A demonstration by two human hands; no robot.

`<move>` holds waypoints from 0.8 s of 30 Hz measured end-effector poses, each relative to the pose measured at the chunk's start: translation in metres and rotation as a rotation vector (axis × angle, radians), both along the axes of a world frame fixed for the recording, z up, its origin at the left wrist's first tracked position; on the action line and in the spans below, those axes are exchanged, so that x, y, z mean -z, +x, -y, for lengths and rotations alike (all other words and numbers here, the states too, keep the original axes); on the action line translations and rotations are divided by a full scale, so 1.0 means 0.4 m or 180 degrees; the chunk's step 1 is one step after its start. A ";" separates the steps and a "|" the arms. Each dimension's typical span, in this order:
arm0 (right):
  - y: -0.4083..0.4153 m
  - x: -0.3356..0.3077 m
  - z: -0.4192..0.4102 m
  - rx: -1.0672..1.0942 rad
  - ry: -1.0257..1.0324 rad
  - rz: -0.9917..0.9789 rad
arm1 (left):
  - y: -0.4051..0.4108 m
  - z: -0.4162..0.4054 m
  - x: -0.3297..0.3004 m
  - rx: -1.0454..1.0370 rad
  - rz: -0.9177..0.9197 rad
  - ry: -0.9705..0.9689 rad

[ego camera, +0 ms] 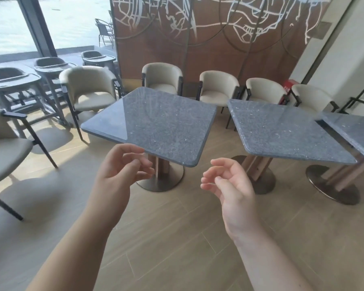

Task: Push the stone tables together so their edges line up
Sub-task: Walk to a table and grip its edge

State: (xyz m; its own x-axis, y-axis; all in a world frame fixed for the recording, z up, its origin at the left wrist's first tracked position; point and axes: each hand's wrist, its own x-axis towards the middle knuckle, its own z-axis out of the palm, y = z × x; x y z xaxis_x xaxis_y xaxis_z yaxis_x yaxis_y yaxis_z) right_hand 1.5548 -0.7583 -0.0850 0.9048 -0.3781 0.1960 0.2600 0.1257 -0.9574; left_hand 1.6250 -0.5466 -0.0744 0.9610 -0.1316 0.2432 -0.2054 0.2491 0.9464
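A square grey stone table [156, 120] on a round metal pedestal stands at the centre, turned at an angle. A second stone table [282, 133] stands to its right, with a floor gap between them. A third stone table [357, 133] touches or nearly touches the second one at the far right edge. My left hand [122, 166] hovers just below the near edge of the centre table, fingers loosely curled, holding nothing. My right hand [227, 181] hangs in the air below that table's near right corner, fingers relaxed and empty.
Beige tub chairs [88, 87] line the far side of the tables and the left, one chair [2, 148] close at my left. Dark high chairs [11, 80] stand by the window. A brown patterned screen [208, 34] backs the chairs. Wooden floor [166, 238] lies before me.
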 end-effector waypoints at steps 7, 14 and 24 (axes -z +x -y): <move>0.137 0.027 0.172 0.0126 -0.0145 -0.0080 | 0.186 0.173 0.029 0.0388 0.0050 0.0363; 0.284 0.042 0.453 -0.0088 -0.0538 -0.0150 | 0.382 0.388 0.045 0.0303 0.0227 0.0507; 0.461 0.194 0.643 -0.0457 -0.0248 -0.0675 | 0.463 0.573 0.242 -0.0236 -0.0674 0.0365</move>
State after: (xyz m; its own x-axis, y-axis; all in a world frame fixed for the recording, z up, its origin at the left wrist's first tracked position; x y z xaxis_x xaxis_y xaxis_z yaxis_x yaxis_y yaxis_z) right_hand 1.7394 -1.0156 -0.1626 0.9720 -0.2341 0.0199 0.0375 0.0706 -0.9968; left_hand 1.8101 -0.7759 -0.1711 0.9970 -0.0739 0.0230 -0.0133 0.1293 0.9915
